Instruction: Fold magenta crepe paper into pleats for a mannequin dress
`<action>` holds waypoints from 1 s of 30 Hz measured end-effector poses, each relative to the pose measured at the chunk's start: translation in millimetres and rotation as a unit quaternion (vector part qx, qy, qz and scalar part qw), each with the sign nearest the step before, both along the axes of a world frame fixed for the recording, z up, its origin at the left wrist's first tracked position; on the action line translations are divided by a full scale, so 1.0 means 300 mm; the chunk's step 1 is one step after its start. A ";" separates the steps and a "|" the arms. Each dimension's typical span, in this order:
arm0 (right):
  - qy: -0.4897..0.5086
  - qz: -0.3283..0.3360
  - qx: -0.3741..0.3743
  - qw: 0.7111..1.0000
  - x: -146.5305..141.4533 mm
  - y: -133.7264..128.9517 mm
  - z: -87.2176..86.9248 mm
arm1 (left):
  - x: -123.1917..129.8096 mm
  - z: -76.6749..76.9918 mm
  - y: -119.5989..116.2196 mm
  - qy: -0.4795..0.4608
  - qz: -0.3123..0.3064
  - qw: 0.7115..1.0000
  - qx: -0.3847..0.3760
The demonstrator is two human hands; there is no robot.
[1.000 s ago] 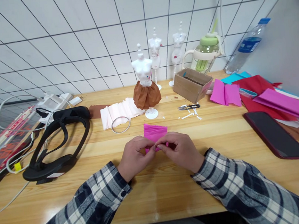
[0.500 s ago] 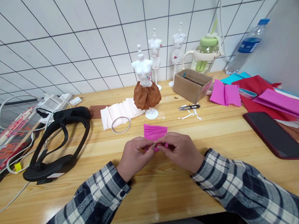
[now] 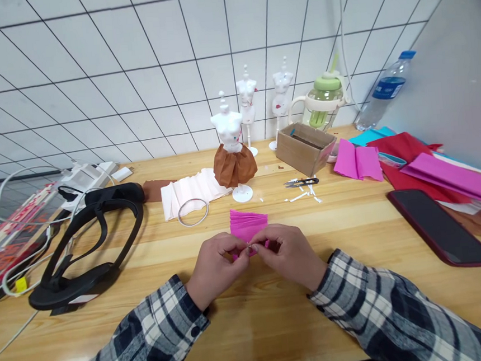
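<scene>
My left hand (image 3: 220, 263) and my right hand (image 3: 291, 254) meet over the table with thumbs and forefingers pinched together. What sits between the fingertips is too small to make out. Just beneath and behind the fingers lies a pleated piece of pink crepe paper (image 3: 248, 220), its near end partly covered by the hands. Beyond it stands a small white dress form (image 3: 227, 126) wearing a puffed brown crepe paper skirt (image 3: 235, 167). To its left, a thin ring (image 3: 193, 212) rests partly on a pale pink crepe paper strip (image 3: 199, 189).
Thread snips (image 3: 302, 182) lie among white paper scraps. Behind them are a cardboard box (image 3: 305, 151), two more dress forms, a green-lidded cup (image 3: 326, 97) and a water bottle (image 3: 386, 92). Coloured papers and a phone (image 3: 441, 227) occupy the right; a black headset (image 3: 90, 244) and cables, the left.
The camera view has tilted up slightly, so everything sits lower in the picture. My fingertips stay pinched together, with only a slight shift between them.
</scene>
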State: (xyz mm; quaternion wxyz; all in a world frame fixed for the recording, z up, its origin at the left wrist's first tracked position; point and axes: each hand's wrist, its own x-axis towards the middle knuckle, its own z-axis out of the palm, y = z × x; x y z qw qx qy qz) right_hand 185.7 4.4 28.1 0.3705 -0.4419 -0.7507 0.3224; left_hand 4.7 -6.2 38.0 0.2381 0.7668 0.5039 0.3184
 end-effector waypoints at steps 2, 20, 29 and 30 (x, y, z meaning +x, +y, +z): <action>0.011 -0.008 -0.019 1.000 -0.005 0.004 -0.001 | -0.003 0.002 0.001 -0.011 -0.012 1.000 0.007; -0.304 -0.171 0.145 0.926 0.198 0.159 0.009 | -0.021 0.004 -0.002 -0.041 -0.083 0.994 0.059; -0.171 -0.098 0.117 0.973 0.165 0.140 -0.032 | -0.024 0.004 -0.004 -0.025 -0.080 0.995 0.052; -0.148 -0.097 0.118 0.977 0.164 0.138 -0.030 | -0.024 0.005 -0.004 -0.025 -0.080 0.995 0.053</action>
